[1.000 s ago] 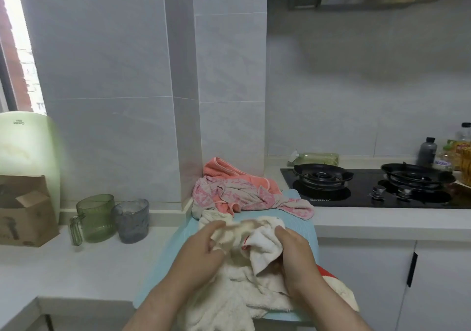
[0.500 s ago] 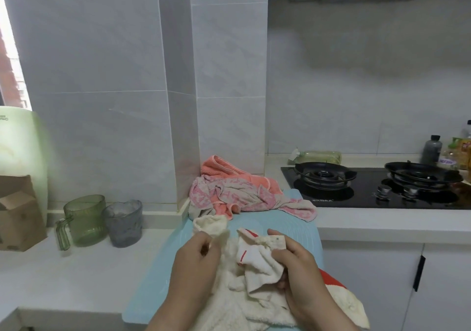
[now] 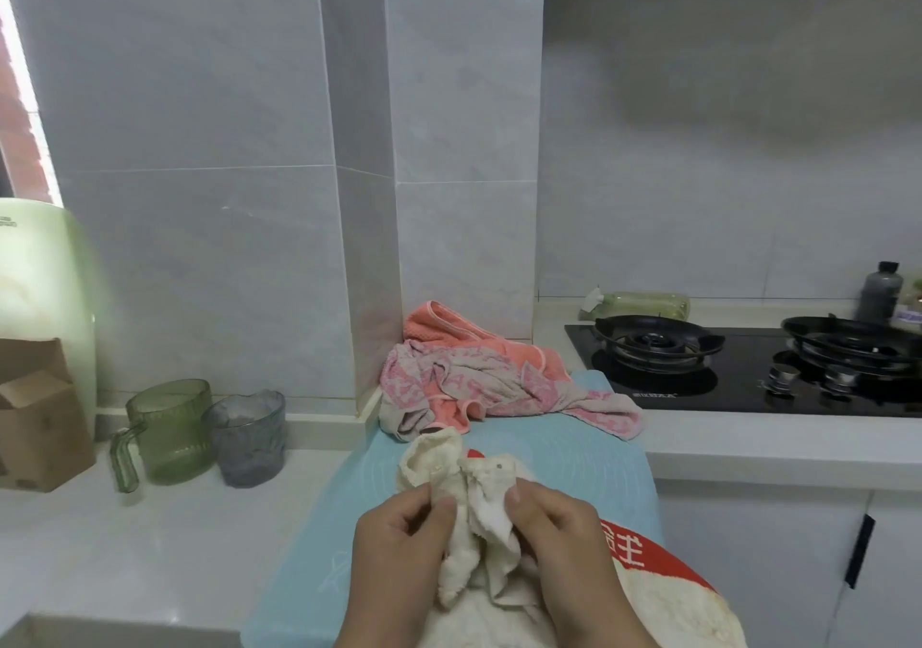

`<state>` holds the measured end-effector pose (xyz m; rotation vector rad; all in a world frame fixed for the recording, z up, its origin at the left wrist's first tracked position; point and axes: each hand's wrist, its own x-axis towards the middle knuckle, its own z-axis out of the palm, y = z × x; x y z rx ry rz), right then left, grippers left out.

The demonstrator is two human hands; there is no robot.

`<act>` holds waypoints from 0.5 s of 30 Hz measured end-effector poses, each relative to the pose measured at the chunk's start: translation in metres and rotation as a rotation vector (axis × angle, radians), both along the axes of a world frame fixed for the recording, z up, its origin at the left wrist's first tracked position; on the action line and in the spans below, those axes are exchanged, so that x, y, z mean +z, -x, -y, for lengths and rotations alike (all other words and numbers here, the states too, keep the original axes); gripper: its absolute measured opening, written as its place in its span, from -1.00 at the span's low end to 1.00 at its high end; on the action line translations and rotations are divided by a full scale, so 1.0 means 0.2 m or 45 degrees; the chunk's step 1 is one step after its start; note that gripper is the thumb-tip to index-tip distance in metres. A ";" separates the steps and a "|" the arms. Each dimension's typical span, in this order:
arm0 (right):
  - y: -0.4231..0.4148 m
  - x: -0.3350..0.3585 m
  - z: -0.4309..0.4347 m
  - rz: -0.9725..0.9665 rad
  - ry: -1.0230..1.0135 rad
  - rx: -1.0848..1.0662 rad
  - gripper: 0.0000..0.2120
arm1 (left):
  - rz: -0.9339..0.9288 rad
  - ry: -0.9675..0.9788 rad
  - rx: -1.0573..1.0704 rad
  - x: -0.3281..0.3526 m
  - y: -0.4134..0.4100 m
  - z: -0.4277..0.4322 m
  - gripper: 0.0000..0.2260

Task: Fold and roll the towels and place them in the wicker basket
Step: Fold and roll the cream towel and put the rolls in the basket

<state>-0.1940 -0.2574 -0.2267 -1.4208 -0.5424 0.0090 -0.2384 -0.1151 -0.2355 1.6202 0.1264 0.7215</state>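
Pinching the bunched cream towel (image 3: pixel 479 522) near centre over the blue mat (image 3: pixel 574 453), left hand (image 3: pixel 399 542) and right hand (image 3: pixel 559 532) both curled tight on its edges. Best to find two corners, pull taut, lay flat. Heaped far behind: pink towels (image 3: pixel 474 383). Far left: green jug (image 3: pixel 169 428), grey cup (image 3: pixel 247 435), seemingly empty. No wicker basket in sight.

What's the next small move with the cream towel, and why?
The left hand and right hand pinch the cream towel close together, and it is bunched and crumpled between them. So probably: draw the hands apart to spread it flat on the blue mat before any fold.
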 end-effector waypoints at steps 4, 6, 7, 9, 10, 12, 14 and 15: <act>0.01 -0.02 -0.01 0.148 0.137 0.043 -0.72 | 0.040 0.044 -0.088 0.02 0.02 -0.02 -0.79; 0.00 -0.03 -0.01 0.154 0.192 0.079 -0.63 | 0.054 0.108 -0.123 0.03 0.02 -0.03 -0.80; 0.00 -0.03 -0.01 0.165 0.227 0.096 -0.60 | 0.056 0.135 -0.134 0.03 0.02 -0.03 -0.84; 0.01 -0.02 -0.02 0.199 0.277 0.124 -0.59 | 0.060 0.145 -0.137 0.03 0.02 -0.04 -0.82; 0.02 -0.02 -0.02 0.201 0.277 0.130 -0.62 | 0.058 0.136 -0.128 0.03 0.02 -0.04 -0.81; 0.03 -0.01 -0.02 0.175 0.262 0.133 -0.68 | 0.048 0.144 -0.097 0.02 0.02 -0.05 -0.81; 0.03 -0.01 -0.03 0.158 0.299 0.064 -0.72 | 0.039 0.184 -0.093 0.00 0.01 -0.07 -0.76; 0.03 -0.01 -0.04 0.136 0.343 0.023 -0.69 | 0.041 0.203 -0.097 0.00 0.01 -0.08 -0.73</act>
